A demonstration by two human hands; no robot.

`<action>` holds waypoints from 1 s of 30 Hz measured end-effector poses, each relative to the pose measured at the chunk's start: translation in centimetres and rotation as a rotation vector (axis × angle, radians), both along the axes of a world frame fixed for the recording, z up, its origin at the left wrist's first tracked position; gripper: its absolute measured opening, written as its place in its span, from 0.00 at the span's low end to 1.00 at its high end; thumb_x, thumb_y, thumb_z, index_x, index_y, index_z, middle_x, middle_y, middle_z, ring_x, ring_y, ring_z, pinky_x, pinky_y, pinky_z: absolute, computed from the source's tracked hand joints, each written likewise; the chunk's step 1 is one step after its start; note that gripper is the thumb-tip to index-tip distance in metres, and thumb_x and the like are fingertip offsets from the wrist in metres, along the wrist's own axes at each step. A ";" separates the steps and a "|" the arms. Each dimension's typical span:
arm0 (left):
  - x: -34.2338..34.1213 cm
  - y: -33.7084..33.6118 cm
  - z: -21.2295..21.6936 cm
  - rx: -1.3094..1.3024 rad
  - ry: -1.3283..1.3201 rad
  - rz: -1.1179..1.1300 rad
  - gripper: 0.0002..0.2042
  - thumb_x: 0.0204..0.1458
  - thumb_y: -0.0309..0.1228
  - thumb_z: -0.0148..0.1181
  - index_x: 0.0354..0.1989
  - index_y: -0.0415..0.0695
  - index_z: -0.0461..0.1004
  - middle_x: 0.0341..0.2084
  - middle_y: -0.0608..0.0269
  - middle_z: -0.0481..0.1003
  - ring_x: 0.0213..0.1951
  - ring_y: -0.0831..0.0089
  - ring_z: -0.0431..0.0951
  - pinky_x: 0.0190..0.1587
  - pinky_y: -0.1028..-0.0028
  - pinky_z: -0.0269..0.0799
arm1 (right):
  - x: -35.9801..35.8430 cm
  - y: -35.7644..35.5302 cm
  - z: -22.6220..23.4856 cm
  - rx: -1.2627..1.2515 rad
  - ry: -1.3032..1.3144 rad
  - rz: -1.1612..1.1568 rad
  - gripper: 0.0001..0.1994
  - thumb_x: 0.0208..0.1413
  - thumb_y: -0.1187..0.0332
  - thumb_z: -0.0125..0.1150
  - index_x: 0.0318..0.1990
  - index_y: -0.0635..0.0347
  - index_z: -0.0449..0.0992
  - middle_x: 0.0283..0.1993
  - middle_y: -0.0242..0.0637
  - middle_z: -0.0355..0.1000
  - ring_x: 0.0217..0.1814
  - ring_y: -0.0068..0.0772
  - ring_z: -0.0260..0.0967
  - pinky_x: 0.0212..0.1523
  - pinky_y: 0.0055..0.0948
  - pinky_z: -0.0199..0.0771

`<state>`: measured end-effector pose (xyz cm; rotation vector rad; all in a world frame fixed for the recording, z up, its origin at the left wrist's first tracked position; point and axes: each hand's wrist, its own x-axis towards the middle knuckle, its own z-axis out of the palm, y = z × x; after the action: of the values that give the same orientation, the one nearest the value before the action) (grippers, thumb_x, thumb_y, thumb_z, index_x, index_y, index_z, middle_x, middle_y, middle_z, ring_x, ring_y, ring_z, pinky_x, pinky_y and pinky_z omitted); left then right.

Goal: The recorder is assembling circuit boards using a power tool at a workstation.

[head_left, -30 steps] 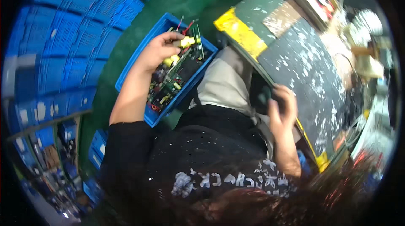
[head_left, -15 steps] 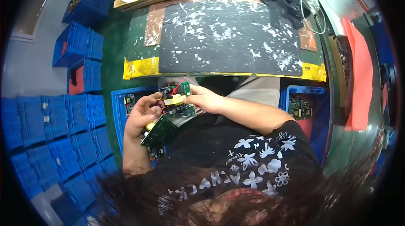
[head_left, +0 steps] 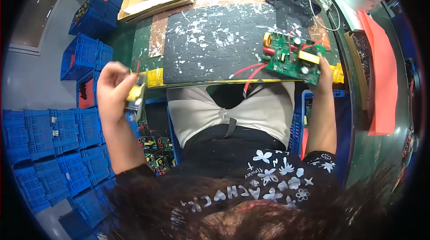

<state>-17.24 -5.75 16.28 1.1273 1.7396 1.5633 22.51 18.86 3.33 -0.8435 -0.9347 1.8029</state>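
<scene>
Right hand [head_left: 324,76]: gripping a green circuit board [head_left: 286,63] by its near edge, component side up, over the mat's right part; the edge hold probably spares the raised parts. Red leads [head_left: 251,73] trail off the board's far end, leftward from the hand.

Left hand [head_left: 114,90]: thumb and fingers pinched on a second board [head_left: 136,94], tipped nearly edge-on, its underside hidden. Beneath that hand, a blue bin [head_left: 176,139] of more boards, presumably kept there for short reach. Between the hands, ahead, the scuffed black mat [head_left: 215,43], likely shielding the bench.
</scene>
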 end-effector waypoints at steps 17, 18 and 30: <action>11.6 17.0 -8.4 -0.070 0.813 -0.352 0.07 0.47 0.27 0.58 0.35 0.44 0.71 0.28 0.57 0.69 0.33 0.61 0.73 0.37 0.66 0.69 | -0.9 2.9 0.9 -0.085 -0.075 0.268 0.16 0.60 0.63 0.46 0.47 0.66 0.70 0.39 0.38 0.74 0.34 0.25 0.72 0.34 0.25 0.73; 11.8 17.1 -8.7 -0.061 0.842 -0.366 0.07 0.47 0.27 0.58 0.35 0.44 0.71 0.28 0.57 0.69 0.34 0.60 0.73 0.37 0.66 0.69 | -1.0 3.3 0.8 -0.058 -0.116 0.270 0.16 0.60 0.63 0.46 0.46 0.66 0.70 0.39 0.38 0.74 0.34 0.25 0.72 0.33 0.24 0.73; 12.0 16.5 -9.1 0.053 0.783 -0.319 0.13 0.47 0.31 0.60 0.41 0.43 0.70 0.36 0.54 0.69 0.39 0.56 0.71 0.42 0.65 0.69 | -0.9 4.2 1.9 0.506 -1.043 -0.030 0.12 0.55 0.68 0.55 0.42 0.69 0.74 0.37 0.37 0.73 0.39 0.25 0.69 0.41 0.22 0.67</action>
<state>-5.26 10.77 7.17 2.1188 1.8285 1.0311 21.65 23.04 5.27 -1.4515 -1.8999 0.9242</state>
